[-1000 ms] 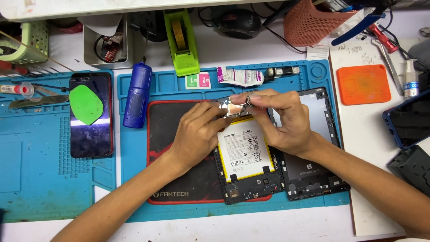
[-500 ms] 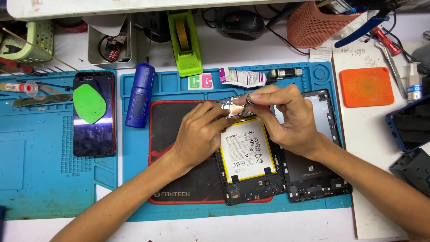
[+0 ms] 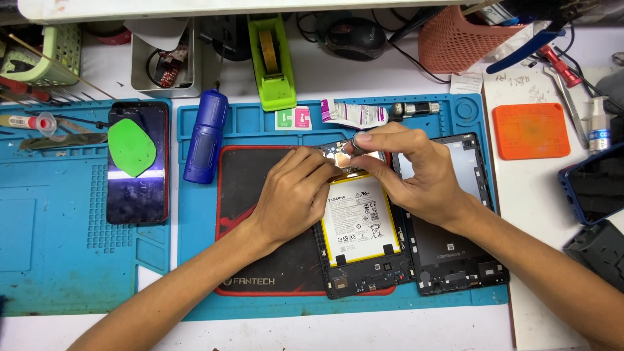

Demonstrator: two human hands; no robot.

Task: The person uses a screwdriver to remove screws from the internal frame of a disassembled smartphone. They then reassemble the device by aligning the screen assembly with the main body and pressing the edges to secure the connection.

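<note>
An opened phone (image 3: 364, 270) with a white battery (image 3: 356, 224) lies face down on a black and red pad (image 3: 260, 273). Both hands meet at its top end. My left hand (image 3: 292, 195) rests on the pad, and its fingertips grip the phone's upper edge. My right hand (image 3: 416, 175) pinches a small shiny metal piece (image 3: 356, 140) between thumb and forefinger just above the battery. The phone's dark back cover (image 3: 455, 250) lies directly to the right, partly under my right wrist. The hands hide the top of the board.
A blue work mat (image 3: 195, 214) carries a blue bottle (image 3: 205, 133), a white tube (image 3: 354, 114) and a second phone (image 3: 138, 195) with a green pick (image 3: 131, 146). Behind are a green tape dispenser (image 3: 273, 62) and a pink basket (image 3: 455, 36). An orange pad (image 3: 530, 130) and a blue phone (image 3: 595, 185) lie right.
Both hands stay at the phone's top end. My right fingertips have shifted slightly up and to the right with the metal piece. The view has drifted a little.
</note>
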